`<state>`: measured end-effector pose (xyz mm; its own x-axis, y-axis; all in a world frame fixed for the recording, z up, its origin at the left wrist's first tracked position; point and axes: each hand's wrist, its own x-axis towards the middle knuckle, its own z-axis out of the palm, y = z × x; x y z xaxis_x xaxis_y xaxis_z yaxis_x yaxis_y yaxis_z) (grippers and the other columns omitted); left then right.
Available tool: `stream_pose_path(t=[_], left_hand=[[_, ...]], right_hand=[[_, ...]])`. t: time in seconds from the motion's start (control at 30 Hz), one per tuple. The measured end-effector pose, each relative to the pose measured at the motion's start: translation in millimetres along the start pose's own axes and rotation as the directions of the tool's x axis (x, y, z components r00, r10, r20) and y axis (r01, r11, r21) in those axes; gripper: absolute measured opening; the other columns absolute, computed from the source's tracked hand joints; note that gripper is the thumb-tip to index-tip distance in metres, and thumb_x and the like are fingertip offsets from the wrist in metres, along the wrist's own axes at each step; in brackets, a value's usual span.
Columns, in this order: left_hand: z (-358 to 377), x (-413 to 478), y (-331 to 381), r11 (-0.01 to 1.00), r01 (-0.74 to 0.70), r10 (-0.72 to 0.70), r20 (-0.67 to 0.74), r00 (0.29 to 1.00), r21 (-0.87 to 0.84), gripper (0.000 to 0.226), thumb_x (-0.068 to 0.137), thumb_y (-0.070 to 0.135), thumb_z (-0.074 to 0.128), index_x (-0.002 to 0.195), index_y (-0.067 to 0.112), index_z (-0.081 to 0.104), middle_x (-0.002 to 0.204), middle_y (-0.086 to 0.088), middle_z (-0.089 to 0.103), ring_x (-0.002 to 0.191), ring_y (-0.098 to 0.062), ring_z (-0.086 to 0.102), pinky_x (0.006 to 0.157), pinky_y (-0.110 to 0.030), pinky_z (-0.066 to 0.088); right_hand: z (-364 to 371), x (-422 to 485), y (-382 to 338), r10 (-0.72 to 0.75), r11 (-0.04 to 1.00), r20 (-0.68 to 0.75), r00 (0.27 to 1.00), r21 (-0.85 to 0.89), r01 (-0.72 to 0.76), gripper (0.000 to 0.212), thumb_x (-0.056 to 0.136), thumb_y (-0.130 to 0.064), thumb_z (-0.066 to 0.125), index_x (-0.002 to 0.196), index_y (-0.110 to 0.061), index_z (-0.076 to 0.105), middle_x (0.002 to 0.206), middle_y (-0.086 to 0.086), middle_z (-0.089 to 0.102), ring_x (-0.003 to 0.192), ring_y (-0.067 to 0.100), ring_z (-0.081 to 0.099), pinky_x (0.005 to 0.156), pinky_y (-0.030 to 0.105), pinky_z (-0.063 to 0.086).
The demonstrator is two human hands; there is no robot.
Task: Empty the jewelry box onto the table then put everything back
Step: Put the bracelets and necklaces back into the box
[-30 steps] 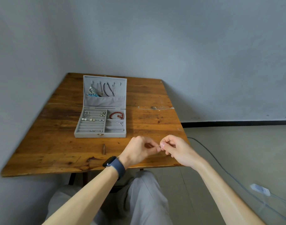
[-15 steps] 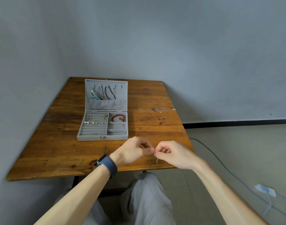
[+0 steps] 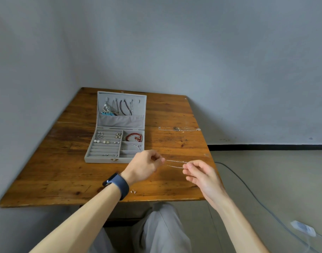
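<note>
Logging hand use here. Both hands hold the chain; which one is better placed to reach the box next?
Left, probably. The left hand pinches the chain beside the front right corner of the box; the right hand holds the other end farther off, near the table edge.

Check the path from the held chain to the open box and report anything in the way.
Nothing visible blocks it. The chain, pinched between left hand and right hand, hangs just right of the box. A second chain lies farther back, studs nearer the table edge, both off the path.
</note>
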<state>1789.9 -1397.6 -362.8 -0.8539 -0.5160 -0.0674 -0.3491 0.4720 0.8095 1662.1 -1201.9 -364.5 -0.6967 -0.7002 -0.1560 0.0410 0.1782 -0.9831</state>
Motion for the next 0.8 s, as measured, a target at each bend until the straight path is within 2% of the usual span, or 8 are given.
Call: stream_pose_path(t=[0.07,0.17,0.27,0.37,0.5,0.63,0.7,0.8], left_hand=[[11,10,4,0.999,0.027,-0.027,-0.013,1.000,0.035,0.015,0.096,0.045,0.059,0.092,0.032,0.063,0.081,0.008,0.069,0.076,-0.011,0.067,0.072,-0.031,0.057],[25,30,13,0.987,0.055,-0.049,-0.043,0.998,0.149,0.019,0.095,0.049,0.056,0.093,0.032,0.064,0.086,0.011,0.067,0.079,-0.011,0.064,0.074,-0.037,0.059],[38,58,25,0.957,0.064,-0.048,-0.065,0.997,0.281,0.024,0.095,0.053,0.053,0.098,0.032,0.064,0.090,0.010,0.067,0.079,-0.014,0.064,0.070,-0.034,0.057],[51,91,34,0.918,0.051,-0.016,-0.090,0.996,0.393,0.025,0.096,0.049,0.052,0.102,0.030,0.067,0.097,0.005,0.069,0.084,-0.018,0.063,0.071,-0.032,0.053],[72,139,37,0.901,0.094,-0.037,-0.140,0.990,0.425,0.026,0.095,0.044,0.052,0.103,0.027,0.069,0.107,0.001,0.064,0.103,-0.023,0.057,0.088,-0.038,0.049],[89,186,32,0.882,0.151,-0.054,-0.221,0.974,0.447,0.025,0.095,0.043,0.052,0.102,0.028,0.071,0.111,0.001,0.063,0.113,-0.023,0.051,0.094,-0.039,0.041],[95,203,29,0.873,0.174,-0.051,-0.270,0.962,0.456,0.025,0.094,0.041,0.051,0.103,0.027,0.071,0.115,0.002,0.062,0.114,-0.023,0.050,0.095,-0.039,0.041],[105,222,28,0.864,0.200,-0.048,-0.320,0.946,0.462,0.026,0.095,0.039,0.050,0.103,0.026,0.071,0.119,0.002,0.062,0.113,-0.024,0.049,0.095,-0.040,0.043]], right_hand=[[-4,8,2,-0.031,0.999,-0.062,0.998,-0.009,0.030,0.012,0.097,-0.026,0.064,0.093,-0.026,0.075,0.096,-0.002,0.075,0.093,0.013,0.072,0.076,0.024,0.058],[-18,24,7,-0.079,0.990,-0.161,0.984,-0.125,0.059,0.010,0.096,-0.026,0.064,0.094,-0.029,0.073,0.090,-0.009,0.074,0.085,0.008,0.070,0.069,0.018,0.056],[-37,46,13,-0.085,0.973,-0.227,0.970,-0.229,0.032,0.010,0.096,-0.025,0.065,0.095,-0.032,0.072,0.087,-0.015,0.074,0.083,0.004,0.069,0.067,0.017,0.055],[-55,78,16,-0.069,0.947,-0.281,0.957,-0.320,-0.026,0.011,0.094,-0.025,0.067,0.091,-0.033,0.073,0.082,-0.015,0.074,0.082,0.006,0.069,0.074,0.021,0.056],[-75,129,18,-0.070,0.885,-0.312,0.947,-0.458,-0.085,0.006,0.092,-0.028,0.070,0.093,-0.030,0.076,0.088,-0.017,0.073,0.086,0.005,0.068,0.079,0.025,0.056],[-84,180,19,-0.098,0.828,-0.358,0.929,-0.547,-0.123,0.006,0.090,-0.032,0.071,0.087,-0.032,0.077,0.083,-0.023,0.072,0.078,-0.004,0.064,0.056,0.004,0.039],[-86,201,21,-0.126,0.805,-0.375,0.918,-0.580,-0.127,0.007,0.090,-0.031,0.071,0.090,-0.030,0.079,0.088,-0.020,0.074,0.085,-0.001,0.064,0.062,0.004,0.037],[-87,225,27,-0.179,0.764,-0.399,0.899,-0.632,-0.129,0.010,0.091,-0.030,0.071,0.095,-0.027,0.079,0.096,-0.013,0.076,0.092,0.006,0.065,0.075,0.012,0.041]])
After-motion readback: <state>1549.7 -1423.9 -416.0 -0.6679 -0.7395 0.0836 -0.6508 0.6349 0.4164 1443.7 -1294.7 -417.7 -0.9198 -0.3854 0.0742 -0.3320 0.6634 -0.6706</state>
